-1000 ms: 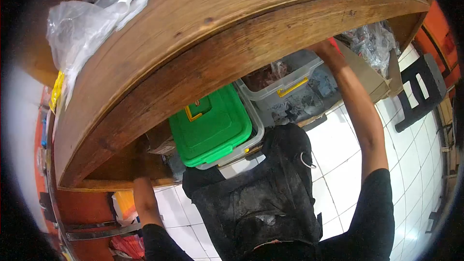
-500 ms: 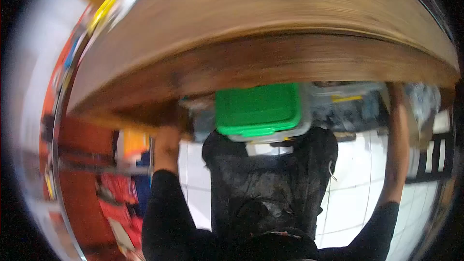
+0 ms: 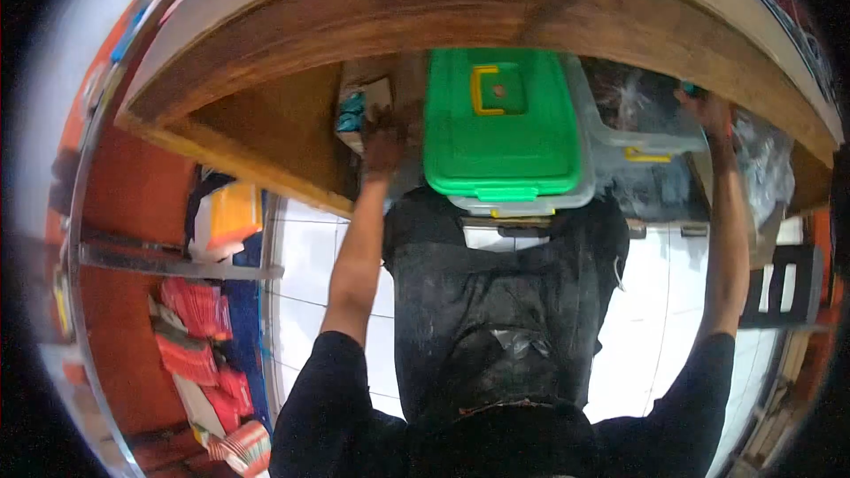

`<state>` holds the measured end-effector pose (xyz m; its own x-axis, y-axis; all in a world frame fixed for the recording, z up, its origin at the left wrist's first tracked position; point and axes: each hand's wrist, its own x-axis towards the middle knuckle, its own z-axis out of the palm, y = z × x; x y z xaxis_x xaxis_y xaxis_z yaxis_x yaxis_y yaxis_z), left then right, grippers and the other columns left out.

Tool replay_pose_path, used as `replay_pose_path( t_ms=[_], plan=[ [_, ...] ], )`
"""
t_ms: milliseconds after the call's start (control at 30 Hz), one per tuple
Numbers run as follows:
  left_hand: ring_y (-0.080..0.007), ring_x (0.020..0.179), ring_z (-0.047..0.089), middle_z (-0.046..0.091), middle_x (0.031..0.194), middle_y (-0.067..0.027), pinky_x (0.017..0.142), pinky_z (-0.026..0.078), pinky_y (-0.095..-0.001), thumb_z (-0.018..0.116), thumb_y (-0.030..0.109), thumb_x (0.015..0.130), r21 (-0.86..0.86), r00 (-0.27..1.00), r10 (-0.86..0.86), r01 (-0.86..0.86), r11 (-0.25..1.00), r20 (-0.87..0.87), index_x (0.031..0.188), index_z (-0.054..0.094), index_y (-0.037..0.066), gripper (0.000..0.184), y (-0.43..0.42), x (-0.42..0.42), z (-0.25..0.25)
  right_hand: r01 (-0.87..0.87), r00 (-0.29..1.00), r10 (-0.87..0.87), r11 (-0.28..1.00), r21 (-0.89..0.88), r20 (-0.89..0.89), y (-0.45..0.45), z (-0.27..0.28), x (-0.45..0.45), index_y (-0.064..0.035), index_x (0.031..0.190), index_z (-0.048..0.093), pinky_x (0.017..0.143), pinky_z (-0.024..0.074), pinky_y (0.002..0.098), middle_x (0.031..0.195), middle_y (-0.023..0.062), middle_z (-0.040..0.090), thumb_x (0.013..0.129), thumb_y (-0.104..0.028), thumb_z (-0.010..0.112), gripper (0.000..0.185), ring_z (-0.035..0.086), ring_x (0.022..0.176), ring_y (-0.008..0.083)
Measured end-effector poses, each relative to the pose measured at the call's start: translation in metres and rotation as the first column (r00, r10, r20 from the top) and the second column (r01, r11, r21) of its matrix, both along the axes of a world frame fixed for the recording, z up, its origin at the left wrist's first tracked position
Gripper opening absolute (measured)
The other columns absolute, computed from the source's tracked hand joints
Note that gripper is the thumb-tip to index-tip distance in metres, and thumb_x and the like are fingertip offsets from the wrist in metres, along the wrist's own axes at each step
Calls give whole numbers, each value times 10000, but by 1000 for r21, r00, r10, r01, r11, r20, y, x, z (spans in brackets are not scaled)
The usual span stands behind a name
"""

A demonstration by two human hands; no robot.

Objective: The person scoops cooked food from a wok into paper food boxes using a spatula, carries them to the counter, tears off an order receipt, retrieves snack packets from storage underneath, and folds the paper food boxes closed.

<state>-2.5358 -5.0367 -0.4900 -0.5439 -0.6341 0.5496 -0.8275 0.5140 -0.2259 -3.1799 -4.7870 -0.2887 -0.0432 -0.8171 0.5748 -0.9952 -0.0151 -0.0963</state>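
Observation:
My left hand [image 3: 384,143] reaches under the wooden table, its fingers apart in shadow, beside a small carton [image 3: 365,106] with teal packets in it. To its right is a green-lidded storage box [image 3: 500,137] with a yellow handle. My right hand [image 3: 711,117] is at the right end of a clear plastic container [image 3: 633,106], its fingers curled. A small teal bit [image 3: 689,88] shows at those fingertips; what it belongs to is unclear. A crumpled clear plastic bag [image 3: 763,159] lies just right of that hand.
The thick table edge [image 3: 425,13] arches over both arms. Another clear box with a yellow clasp [image 3: 646,156] sits below the clear container. Red shelving [image 3: 133,186] with stacked pink packets [image 3: 190,308] stands at left. White floor tiles [image 3: 301,257] lie below.
The view has shifted, showing more of the space under the table. My left hand has moved from the table's underside edge inward to the small carton. My right hand now shows more clearly.

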Motion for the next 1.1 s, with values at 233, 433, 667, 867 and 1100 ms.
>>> replay_pose_path(
  t_ms=[233,433,667,867,1100],
  plan=[
    [-304,1193,539,596,1256,-190,980,443,-394,690,167,865,481,439,271,490,727,-857,1212,597,-16,403,61,-12,77,59,988,-68,996,-70,-136,1,16,53,-80,1330,476,950,458,511,1245,195,590,688,-479,800,822,550,1163,415],
    [-323,1223,538,580,1297,-164,1004,445,-416,723,154,817,283,802,-187,404,870,-568,1149,633,15,371,176,-96,145,71,997,-75,984,-162,-17,25,7,12,-86,1309,485,901,478,505,1194,204,604,700,-391,824,760,582,1089,410],
    [-343,1300,455,531,1366,-134,1094,345,-457,733,237,804,413,674,-583,739,532,-455,1225,600,67,472,183,-301,170,145,977,-76,920,-364,198,71,4,3,-57,1180,577,861,500,430,1092,167,646,684,-286,862,616,627,996,348],
    [-462,1289,388,458,1346,-285,1081,294,-556,685,173,766,382,749,-534,661,646,-391,1314,462,-56,634,232,-400,103,60,920,185,803,-592,345,92,-9,-13,-22,1104,605,800,519,351,978,68,671,724,-136,833,457,631,908,194],
    [-345,1071,526,536,1196,-204,911,403,-496,671,237,812,423,819,-494,574,701,-292,1316,461,-52,618,316,-357,117,204,853,146,792,-576,502,115,-70,-27,-10,1208,534,905,471,347,1116,86,631,760,-113,771,517,615,959,166]
  ],
)
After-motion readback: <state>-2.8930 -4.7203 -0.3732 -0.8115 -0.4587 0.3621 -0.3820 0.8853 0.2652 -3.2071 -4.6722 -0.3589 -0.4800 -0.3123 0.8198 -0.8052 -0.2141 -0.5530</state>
